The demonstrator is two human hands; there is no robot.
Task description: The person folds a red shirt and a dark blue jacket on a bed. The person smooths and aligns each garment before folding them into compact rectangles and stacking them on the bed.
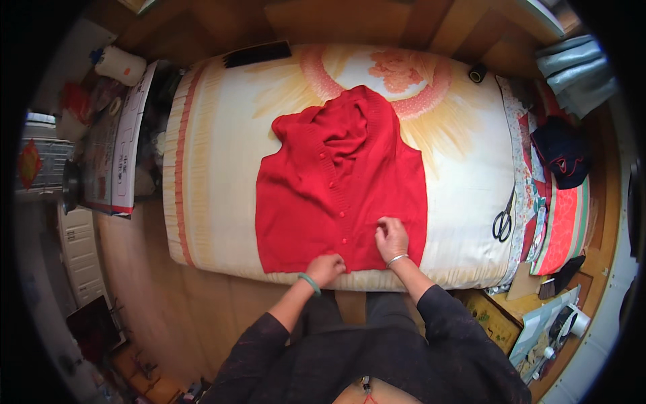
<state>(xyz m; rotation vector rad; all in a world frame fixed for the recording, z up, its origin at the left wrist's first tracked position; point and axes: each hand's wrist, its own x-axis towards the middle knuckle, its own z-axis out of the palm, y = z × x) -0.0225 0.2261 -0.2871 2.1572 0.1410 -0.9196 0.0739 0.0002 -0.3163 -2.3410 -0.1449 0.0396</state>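
A red sleeveless knit cardigan (298, 217) lies spread front up on the bed, its hem along the near edge. Small red buttons run down its ribbed front band, and the neckline gapes around bunched red knit. My left hand (326, 268), with a green bangle at the wrist, is at the hem beside the button band; its fingers are curled, and whether they pinch the cloth is unclear. Over the lower right front panel is my right hand (393, 241), wearing a silver bangle. Its fingers are bent and slightly apart, with nothing seen between them.
Black-handled scissors (502, 225) lie on the patterned bedspread (217, 166) to the right. Near the far edge are a dark roll (477, 73) and a black comb-like object (257, 54). A navy cap (561, 151) rests on folded bedding at right. A carton (128, 141) stands left.
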